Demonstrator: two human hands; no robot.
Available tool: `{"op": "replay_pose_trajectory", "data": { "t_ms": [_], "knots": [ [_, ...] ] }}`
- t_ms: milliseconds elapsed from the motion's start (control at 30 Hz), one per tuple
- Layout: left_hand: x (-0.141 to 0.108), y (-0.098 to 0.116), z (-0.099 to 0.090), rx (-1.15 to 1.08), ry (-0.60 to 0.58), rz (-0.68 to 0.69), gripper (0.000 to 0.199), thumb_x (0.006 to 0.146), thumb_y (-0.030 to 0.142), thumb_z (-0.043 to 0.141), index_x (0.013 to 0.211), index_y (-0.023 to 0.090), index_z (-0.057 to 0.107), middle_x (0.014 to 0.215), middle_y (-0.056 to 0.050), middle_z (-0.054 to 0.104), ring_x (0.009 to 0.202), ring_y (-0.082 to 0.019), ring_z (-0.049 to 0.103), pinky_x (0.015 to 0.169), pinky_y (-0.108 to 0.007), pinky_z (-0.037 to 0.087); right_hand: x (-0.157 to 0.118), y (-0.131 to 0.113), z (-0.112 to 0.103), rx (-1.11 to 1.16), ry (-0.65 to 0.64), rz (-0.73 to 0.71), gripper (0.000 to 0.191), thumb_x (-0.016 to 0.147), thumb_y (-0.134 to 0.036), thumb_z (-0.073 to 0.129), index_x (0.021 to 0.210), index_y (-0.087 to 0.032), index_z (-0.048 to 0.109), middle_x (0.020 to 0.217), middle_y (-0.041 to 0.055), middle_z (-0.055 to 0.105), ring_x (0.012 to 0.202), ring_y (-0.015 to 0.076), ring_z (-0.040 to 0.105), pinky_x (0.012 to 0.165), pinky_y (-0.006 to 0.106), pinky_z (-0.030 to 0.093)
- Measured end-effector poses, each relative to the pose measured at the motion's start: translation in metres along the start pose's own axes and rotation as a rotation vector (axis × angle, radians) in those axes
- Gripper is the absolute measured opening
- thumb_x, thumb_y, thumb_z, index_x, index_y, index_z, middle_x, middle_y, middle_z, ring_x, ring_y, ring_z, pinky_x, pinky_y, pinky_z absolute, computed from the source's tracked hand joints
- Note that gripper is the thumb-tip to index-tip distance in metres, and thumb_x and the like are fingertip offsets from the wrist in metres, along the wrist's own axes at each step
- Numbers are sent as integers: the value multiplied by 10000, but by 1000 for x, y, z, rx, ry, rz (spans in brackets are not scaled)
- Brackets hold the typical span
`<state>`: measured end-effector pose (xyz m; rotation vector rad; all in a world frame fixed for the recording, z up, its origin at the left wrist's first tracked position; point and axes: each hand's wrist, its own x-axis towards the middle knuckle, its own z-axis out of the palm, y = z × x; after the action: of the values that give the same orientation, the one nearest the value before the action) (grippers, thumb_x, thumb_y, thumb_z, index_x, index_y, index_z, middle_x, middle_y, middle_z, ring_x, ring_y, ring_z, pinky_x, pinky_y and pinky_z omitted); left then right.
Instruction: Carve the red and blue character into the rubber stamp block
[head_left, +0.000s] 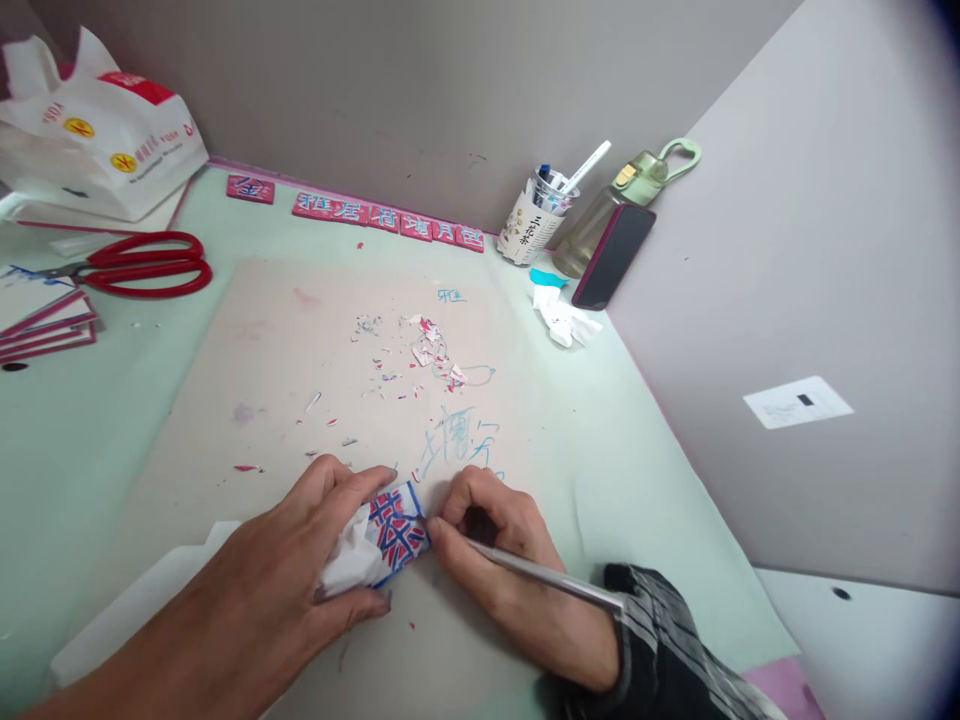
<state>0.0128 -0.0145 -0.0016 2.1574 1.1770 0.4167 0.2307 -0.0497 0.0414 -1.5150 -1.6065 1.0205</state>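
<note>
My left hand (262, 560) grips a small rectangular block (397, 532) by its long edges, thumb on the near side and fingers on the far side. A character in blue and red marks the block's face. Crumpled white tissue (351, 552) is bunched between the palm and the block. Closed around a slim silver pen-shaped carving tool (555, 578), my right hand (510, 550) rests at the block's right end. The tool's tip is hidden by the fingers, so I cannot tell whether it touches the block.
Red and white shavings (429, 345) lie scattered on the beige mat (247, 380). Carved red tiles (345, 208) line the back wall. Red scissors (150, 265) and a white bag (120, 140) are at left. A pen cup (531, 215), bottle (592, 220) and phone (615, 258) stand back right.
</note>
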Motion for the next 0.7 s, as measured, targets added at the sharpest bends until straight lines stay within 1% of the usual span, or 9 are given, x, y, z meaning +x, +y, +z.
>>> {"op": "replay_pose_trajectory", "data": {
  "t_ms": [67,133,200,300,333,400,533,600,700],
  "knots": [
    [-1,1,0,7,3,1,651,778,243,676,1386,363,478,1123,7,611,842,-214,714,641,-289,532,0,0,0,-17,3,-18,201,887,-176,593,721,-211,483,685,-45,510,660,129,459,650,266,364],
    [-1,3,0,31,14,17,604,798,262,661,1372,353,497,1076,5,608,781,-211,711,599,-295,520,-1,1,0,-76,-4,-96,200,908,-160,583,747,-210,475,713,-34,527,688,135,472,670,270,375],
    [-1,6,-1,55,21,32,577,801,271,663,1354,337,511,1054,-2,604,763,-220,714,571,-304,519,-2,5,1,-188,-13,-260,195,940,-125,553,783,-206,471,743,-15,539,718,146,475,694,283,382],
    [1,9,-1,80,44,63,579,780,250,677,1333,313,518,1043,-10,597,754,-227,721,568,-320,541,-4,12,2,-411,-22,-564,211,978,-76,503,800,-190,488,758,16,552,729,163,441,708,316,371],
    [2,9,-1,87,50,75,580,776,246,680,1329,307,520,1037,-10,594,735,-224,720,567,-326,549,-5,14,3,-484,-26,-644,233,990,-67,485,788,-181,502,749,23,551,724,167,427,706,326,364],
    [4,10,-1,100,63,99,573,779,246,685,1326,296,522,1019,-7,589,685,-212,711,553,-332,559,-5,13,3,-611,-41,-752,302,1017,-58,440,753,-163,540,721,31,544,709,173,411,700,338,354],
    [6,13,-4,87,71,129,551,793,212,685,1317,275,529,973,3,580,659,-197,710,515,-310,564,-4,5,3,-737,-44,-869,421,1036,-51,378,678,-159,570,655,27,508,670,180,400,704,346,360],
    [6,14,-6,72,57,128,556,796,204,688,1324,278,532,978,2,580,676,-198,717,524,-307,577,-4,3,4,-758,-40,-892,422,1032,-53,386,669,-166,568,647,24,506,668,182,403,719,347,367],
    [5,12,-6,44,0,118,550,814,206,683,1336,295,535,1006,-2,586,699,-194,721,562,-311,601,-4,3,4,-781,-46,-897,407,1029,-57,398,680,-170,575,650,22,511,671,183,404,742,348,371]
  ]
}}
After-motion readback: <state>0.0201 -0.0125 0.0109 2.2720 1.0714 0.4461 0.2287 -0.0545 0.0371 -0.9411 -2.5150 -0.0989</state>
